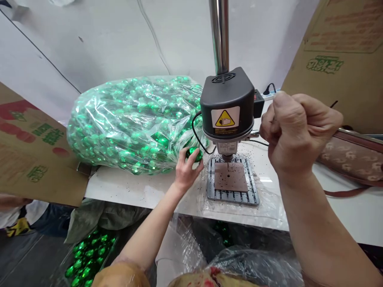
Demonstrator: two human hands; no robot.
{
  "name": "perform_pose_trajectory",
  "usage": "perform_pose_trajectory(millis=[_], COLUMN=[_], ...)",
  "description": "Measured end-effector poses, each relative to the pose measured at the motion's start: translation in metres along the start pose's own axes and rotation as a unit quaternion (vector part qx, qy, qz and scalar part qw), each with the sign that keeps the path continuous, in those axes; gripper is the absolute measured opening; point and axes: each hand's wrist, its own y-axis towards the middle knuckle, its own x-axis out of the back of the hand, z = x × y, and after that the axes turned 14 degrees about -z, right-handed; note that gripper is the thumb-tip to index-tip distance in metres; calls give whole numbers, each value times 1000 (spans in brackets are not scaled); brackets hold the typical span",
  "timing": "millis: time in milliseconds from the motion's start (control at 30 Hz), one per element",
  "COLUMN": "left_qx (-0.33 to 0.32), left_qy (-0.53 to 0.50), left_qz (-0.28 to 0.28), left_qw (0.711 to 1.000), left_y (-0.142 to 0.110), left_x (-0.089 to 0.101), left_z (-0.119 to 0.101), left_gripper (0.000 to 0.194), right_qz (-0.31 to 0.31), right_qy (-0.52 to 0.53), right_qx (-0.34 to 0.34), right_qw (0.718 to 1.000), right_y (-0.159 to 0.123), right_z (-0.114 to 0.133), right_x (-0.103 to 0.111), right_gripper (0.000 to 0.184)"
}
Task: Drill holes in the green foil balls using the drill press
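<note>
My left hand (187,169) has its fingers curled round a shiny green faceted ball (196,154) at the mouth of a clear plastic bag (131,123). Many similar green balls fill that bag. Right of it stands a small black bench drill press (229,105) on a steel column. Its slotted base (253,195) carries a brown square plate (230,181) with a dark hole under the chuck. My right hand (296,131) is closed in a fist at the drill press's feed lever (253,134); the hand hides most of the lever.
Dark shavings lie scattered on the white table (116,187). Cardboard boxes stand at left (38,147) and right (338,67). A brown patterned bag (353,155) with a strap lies at right. More green balls (89,259) sit below the table. A power strip (272,95) is behind.
</note>
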Motion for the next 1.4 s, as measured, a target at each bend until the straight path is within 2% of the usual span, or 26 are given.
perform_pose_trajectory(millis=[33, 67, 133, 167, 200, 233, 267, 400, 467, 667, 767, 900, 1033, 1167, 1400], left_qx=[77, 173, 369, 441, 488, 512, 518, 470, 450, 427, 405, 386, 369, 352, 314], left_qy=[-74, -148, -273, -312, -333, -338, -333, -301, -306, -333, -343, -363, -368, -358, -318], left_qz=[-3, 6, 42, 56, 60, 57, 52, 64, 73, 115, 127, 147, 164, 179, 197], left_qw=[994, 974, 888, 840, 804, 787, 787, 827, 836, 833, 838, 836, 838, 846, 873], left_y=[-8, -15, -30, -35, -40, -43, -45, -49, -50, -50, -48, -48, -50, -51, -52], left_x=[3, 4, 1, -2, -7, -11, -17, -32, -37, -46, -50, -54, -57, -60, -59], left_z=[-10, -19, -34, -39, -41, -41, -39, -29, -26, -24, -22, -21, -19, -15, -15], left_gripper=[34, 36, 43, 47, 50, 53, 55, 51, 52, 62, 62, 59, 58, 56, 57], right_qz=[-1, -1, -2, -2, -3, -3, -2, 7, 8, 17, 22, 24, 21, 25, 16], right_qy=[2, 6, 16, 19, 20, 17, 14, -2, -1, -91, -68, -90, -48, -72, -28], right_qx=[3, 5, 10, 11, 13, 11, 9, -2, 5, 27, 28, 25, 29, 22, 18], right_qw=[1000, 1000, 1000, 1000, 1000, 1000, 1000, 1000, 1000, 995, 997, 995, 998, 997, 999], right_y=[0, 0, 0, 1, 1, 1, 1, 1, 1, 2, 2, 2, 1, 1, 0], right_z=[0, -1, -2, -2, -2, -1, 0, 2, 1, -3, -2, 0, 0, 0, 4], right_x=[0, -1, -2, -2, -3, -3, -3, -3, -2, 0, 0, -1, 0, 0, -2], right_gripper=[44, 44, 45, 45, 45, 45, 45, 45, 46, 52, 51, 51, 47, 46, 45])
